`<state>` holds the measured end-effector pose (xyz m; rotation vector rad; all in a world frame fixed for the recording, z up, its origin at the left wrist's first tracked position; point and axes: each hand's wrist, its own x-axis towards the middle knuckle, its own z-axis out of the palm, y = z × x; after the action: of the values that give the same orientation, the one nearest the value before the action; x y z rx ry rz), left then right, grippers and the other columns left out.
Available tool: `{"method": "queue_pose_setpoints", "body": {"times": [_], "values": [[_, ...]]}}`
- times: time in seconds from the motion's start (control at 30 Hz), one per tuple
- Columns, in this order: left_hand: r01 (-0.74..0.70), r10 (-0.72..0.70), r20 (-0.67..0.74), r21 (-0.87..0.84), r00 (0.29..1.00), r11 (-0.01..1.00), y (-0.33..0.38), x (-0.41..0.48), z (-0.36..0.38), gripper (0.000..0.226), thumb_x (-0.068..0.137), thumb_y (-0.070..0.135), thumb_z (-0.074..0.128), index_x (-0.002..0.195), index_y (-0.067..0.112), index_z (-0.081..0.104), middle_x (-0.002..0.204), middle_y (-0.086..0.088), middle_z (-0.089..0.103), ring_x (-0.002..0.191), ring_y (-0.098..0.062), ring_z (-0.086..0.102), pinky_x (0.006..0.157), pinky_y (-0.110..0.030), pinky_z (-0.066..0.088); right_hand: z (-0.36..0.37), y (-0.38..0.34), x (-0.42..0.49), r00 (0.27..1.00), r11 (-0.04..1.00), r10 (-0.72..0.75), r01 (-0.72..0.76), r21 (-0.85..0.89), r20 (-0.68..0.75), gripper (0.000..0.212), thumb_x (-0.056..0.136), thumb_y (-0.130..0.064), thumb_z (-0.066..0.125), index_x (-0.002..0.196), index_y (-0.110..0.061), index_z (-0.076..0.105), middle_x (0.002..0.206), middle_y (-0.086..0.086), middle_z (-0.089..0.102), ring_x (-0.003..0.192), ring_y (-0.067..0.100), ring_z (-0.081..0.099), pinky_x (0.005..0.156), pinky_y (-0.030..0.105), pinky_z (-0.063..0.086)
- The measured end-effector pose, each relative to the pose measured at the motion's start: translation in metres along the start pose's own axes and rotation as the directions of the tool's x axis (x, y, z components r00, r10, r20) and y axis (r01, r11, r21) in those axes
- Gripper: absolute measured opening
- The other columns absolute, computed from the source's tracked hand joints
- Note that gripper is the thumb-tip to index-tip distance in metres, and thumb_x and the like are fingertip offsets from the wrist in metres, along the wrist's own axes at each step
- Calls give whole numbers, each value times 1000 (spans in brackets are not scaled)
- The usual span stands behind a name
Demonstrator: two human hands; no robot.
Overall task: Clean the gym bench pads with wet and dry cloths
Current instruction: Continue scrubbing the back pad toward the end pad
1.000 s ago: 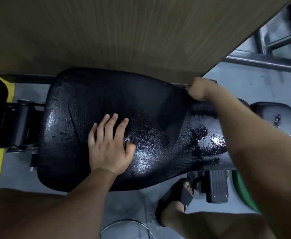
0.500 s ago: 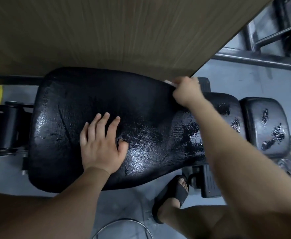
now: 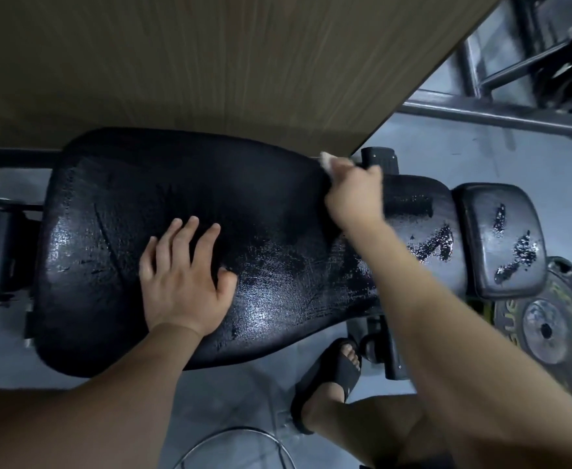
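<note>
Mid-job prob.: big pad (image 3: 210, 204) wet, right hand (image 3: 355, 194) fingers pinch cloth (image 3: 326, 160), left hand (image 3: 183, 286) fingers spread flat; small pad (image 3: 504, 238) streaky, undried.

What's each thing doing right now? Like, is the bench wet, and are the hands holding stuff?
Big bench pad: shiny, with wet-looking streaks near its right end.
Small bench pad: patchy, wet-looking smears.
Left hand: flat, fingers spread, pressing on the big pad.
Right hand: gripping the cloth at the big pad's far edge.
Cloth: pale, bunched, mostly hidden.
Weight plate: lying flat on the floor.
</note>
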<state>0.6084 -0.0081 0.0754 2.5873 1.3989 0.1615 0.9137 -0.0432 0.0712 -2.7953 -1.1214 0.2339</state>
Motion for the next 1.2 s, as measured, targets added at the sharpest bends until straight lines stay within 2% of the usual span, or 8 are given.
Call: {"method": "queue_pose_setpoints", "body": {"times": [0.13,0.23,0.33,0.43,0.53,0.73,1.0,1.2], "values": [[-8,8,-24,-9,1000,1000,1,0,1,66,82,42,49,146,25,49,156,-5,40,150,-25,27,122,-50,18,3,-10,-20,973,974,-228,228,-19,-43,58,87,-9,36,137,-22,61,138,2,65,81,26,53,82,37,45],[-7,7,-29,-15,1000,1000,1,0,1,65,82,42,49,145,25,49,155,-5,41,150,-25,28,122,-50,18,-1,48,-3,993,993,-13,-1,-117,-120,63,80,-16,28,135,-36,53,103,8,74,82,31,58,77,32,39],[-4,4,-22,-8,1000,1000,0,0,2,65,83,43,47,146,26,48,156,-5,40,151,-25,27,122,-50,18,-1,42,-11,962,968,249,-245,47,-116,54,86,-19,25,129,-26,58,103,19,65,84,31,53,76,29,27],[-3,2,-14,-14,1000,1000,0,-1,2,65,83,43,46,146,27,47,157,-4,39,151,-25,26,123,-49,16,10,-20,-57,985,999,-36,39,16,-170,59,88,-17,18,126,-18,63,97,16,69,70,23,35,65,30,19],[-6,6,-32,-28,999,1000,-1,-2,3,65,84,43,45,146,26,48,156,-4,40,151,-25,26,123,-50,17,17,-23,-89,922,925,-377,379,8,-89,53,85,2,46,131,-16,66,124,6,72,66,20,35,70,30,41],[-14,11,-57,-39,998,999,-1,-2,6,64,84,43,46,145,26,48,155,-4,40,151,-24,27,123,-49,16,0,41,-53,984,1000,-30,27,-16,-174,65,84,-5,23,132,-19,65,138,5,65,70,25,42,77,25,21],[-9,6,-51,-59,999,998,-2,-4,4,57,87,41,44,142,29,49,154,-2,42,149,-22,28,122,-49,16,21,-25,-137,958,972,-223,233,33,-180,65,81,-7,26,130,-15,68,136,5,66,71,20,29,72,20,15],[11,1,89,-136,996,991,-3,-7,-16,56,90,36,41,146,30,47,158,-2,38,151,-21,23,124,-47,10,20,-55,-210,933,938,-342,347,26,-114,49,87,-11,53,134,-18,65,139,1,64,69,20,34,75,30,47]]}}
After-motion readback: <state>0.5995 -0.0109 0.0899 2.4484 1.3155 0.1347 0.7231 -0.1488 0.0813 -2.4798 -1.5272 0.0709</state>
